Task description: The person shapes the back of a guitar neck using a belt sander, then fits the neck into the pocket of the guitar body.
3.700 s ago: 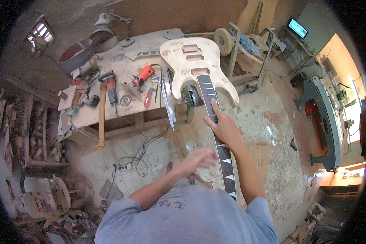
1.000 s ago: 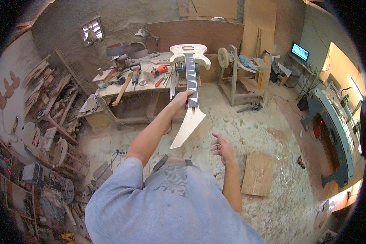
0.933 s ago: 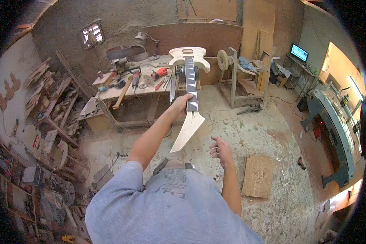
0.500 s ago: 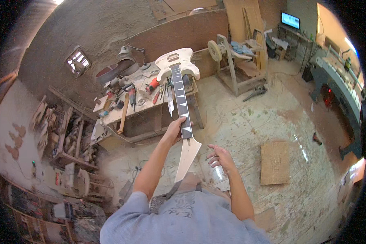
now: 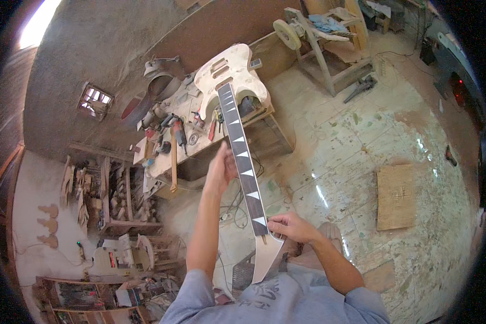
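An unpainted electric guitar stretches away from me, its pale wooden body (image 5: 235,65) at the far end over the bench corner; whether it rests there I cannot tell. Its dark fretboard (image 5: 243,156) carries white triangular inlays, and the bare pointed headstock (image 5: 267,258) comes close to my shirt. My right hand (image 5: 292,227) grips the neck's right edge by the headstock, thumb on top and the other fingers partly hidden. Along the left edge, about mid-neck, my left hand (image 5: 221,168) is open, slightly blurred, its fingers reaching toward the neck's underside; contact is unclear.
Power tools, including a red and grey grinder (image 5: 179,132), crowd the workbench (image 5: 197,141). A wooden stand with a buffing wheel (image 5: 287,35) stands at the far right. Cardboard (image 5: 396,197) lies on the floor at right. Shelves of wood pieces (image 5: 116,189) line the left wall.
The guitar now reaches closer, its body turned slightly. My right hand has come from free air onto the neck by the headstock. My left hand has loosened and shifted up the neck, toward the body.
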`<state>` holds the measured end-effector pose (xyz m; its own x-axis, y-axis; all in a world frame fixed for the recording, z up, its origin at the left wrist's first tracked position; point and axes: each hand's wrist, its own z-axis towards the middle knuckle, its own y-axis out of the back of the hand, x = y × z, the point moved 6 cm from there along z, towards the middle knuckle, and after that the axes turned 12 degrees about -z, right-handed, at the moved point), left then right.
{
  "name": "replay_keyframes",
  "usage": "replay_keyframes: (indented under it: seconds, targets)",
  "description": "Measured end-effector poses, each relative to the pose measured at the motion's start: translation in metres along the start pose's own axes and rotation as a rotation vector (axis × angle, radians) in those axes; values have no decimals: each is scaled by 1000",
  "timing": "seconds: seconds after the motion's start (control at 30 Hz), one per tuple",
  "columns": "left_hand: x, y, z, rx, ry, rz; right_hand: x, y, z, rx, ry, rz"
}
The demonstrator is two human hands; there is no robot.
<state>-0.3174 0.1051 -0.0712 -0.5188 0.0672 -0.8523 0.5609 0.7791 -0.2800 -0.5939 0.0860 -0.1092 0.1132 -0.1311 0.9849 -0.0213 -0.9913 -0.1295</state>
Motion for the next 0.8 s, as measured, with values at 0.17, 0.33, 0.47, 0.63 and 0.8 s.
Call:
replay_keyframes:
  seconds: [0.17, 0.33, 0.47, 0.63, 0.8]
  targets:
    - [-64, 42, 120, -111, 10, 18, 4, -6, 6, 180, -23, 24]
    - [-92, -33, 140, -254, 21, 164, 13, 9, 14, 301, -30, 45]
    - [-94, -29, 142, -304, 13, 174, 5, 4, 21, 410, 51, 81]
    - [-96, -39, 137, -435, 18, 275, 18, 0, 28, 506, 132, 125]
    - [-97, -39, 132, -484, 38, 312, 20, 19, 37, 682, 137, -13]
